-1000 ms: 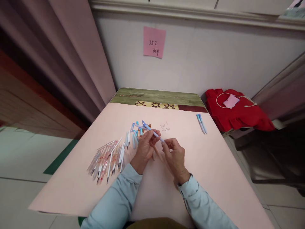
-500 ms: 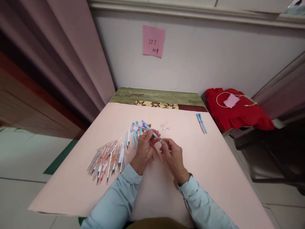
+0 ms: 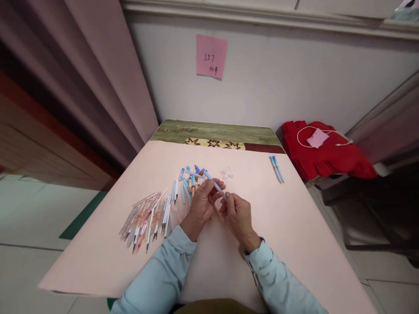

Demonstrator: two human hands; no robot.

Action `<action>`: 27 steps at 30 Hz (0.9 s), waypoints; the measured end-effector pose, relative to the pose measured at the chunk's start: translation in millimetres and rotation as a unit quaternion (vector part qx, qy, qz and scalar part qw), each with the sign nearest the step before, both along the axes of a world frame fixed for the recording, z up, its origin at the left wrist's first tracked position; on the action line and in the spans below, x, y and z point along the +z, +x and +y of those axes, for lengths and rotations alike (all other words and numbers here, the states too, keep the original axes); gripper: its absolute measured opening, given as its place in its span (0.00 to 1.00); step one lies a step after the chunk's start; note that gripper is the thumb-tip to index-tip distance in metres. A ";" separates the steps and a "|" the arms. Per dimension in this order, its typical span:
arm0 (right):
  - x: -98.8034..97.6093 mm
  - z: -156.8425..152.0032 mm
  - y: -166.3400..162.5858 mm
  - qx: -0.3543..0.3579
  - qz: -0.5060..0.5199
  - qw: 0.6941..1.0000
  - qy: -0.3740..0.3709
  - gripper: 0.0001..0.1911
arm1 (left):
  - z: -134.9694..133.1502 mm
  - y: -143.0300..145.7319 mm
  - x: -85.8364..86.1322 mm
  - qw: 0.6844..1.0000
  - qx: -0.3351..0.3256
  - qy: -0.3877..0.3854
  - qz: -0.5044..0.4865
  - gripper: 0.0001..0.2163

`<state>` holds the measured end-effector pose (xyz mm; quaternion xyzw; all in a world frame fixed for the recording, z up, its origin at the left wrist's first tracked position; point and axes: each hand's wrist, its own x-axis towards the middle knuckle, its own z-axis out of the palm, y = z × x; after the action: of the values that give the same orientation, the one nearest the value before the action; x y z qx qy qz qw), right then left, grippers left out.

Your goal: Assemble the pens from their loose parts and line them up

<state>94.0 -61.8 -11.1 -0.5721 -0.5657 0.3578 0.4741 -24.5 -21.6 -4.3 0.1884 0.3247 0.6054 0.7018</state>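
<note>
A light-blue pen is held slantwise above the table, its top end pointing away to the left. My left hand is closed round its barrel with thumb and fingers. My right hand pinches the pen's near end, the tip partly hidden by the fingers. Just beyond the left hand lies a heap of blue and brown pen parts. To its left are loose blue barrels and white refills. A small scatter of tiny springs lies past the hands.
Many clear, red-printed pen barrels with refills are piled at left on the pink-covered table. Two blue pens lie side by side at the far right. A red cloth covers a seat beyond the right edge.
The pen has shifted slightly right and toward me, with both hands still on it. My left hand has moved a little to the right. The things on the table look the same.
</note>
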 end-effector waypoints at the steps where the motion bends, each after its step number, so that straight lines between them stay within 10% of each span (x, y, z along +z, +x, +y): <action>1: -0.4 0.1 0.0 0.005 0.005 1.000 -0.006 0.24 | 0.1 -0.2 0.7 1.000 0.004 0.007 0.004 0.13; 15: 5.0 -1.8 -1.3 -0.003 0.042 0.999 0.015 0.15 | 6.4 -4.8 -4.4 0.999 0.012 0.028 0.033 0.11; 23: 13.8 3.7 2.1 0.172 0.327 0.905 -0.210 0.25 | 4.1 -7.3 0.3 0.997 0.013 0.061 0.053 0.10; 27: 18.2 4.2 2.9 0.137 0.297 0.930 -0.170 0.23 | 2.9 -5.5 2.1 0.995 0.012 0.067 0.077 0.10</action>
<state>96.9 -57.6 7.1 -0.4285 -0.4026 0.6633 0.4629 -30.0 -18.7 -2.2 0.2771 0.3388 0.6179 0.6531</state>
